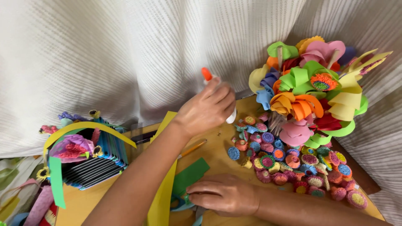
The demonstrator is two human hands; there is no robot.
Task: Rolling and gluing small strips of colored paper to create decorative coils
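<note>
glue bottle lifted over the paper flower table

hands first: the left hand (207,109) is wrapped tight around a white glue bottle (231,116) with an orange cap (206,74), held above the wooden table (217,144) just left of the big paper bouquet (312,90). the right hand (224,194) lies nearer the wearer, fingers curled and pressing on a green paper strip (190,175); whether it pinches anything underneath cannot be told. blue scissors (181,204) peek out just beside that hand.

between the right hand and the bouquet spreads a heap of small fringed paper flower centres (293,161) in many colours. a pencil (192,148) and a yellow paper sheet (165,188) lie to the left of the bouquet, under the left forearm. well to the left stands a stack of blue folded cards (98,161) topped with a pink paper flower (72,148).

to do this well, i'd judge it best to keep the green strip pinned flat, tip the nozzle low and close, and squeeze gently so only a small dot lands.
</note>
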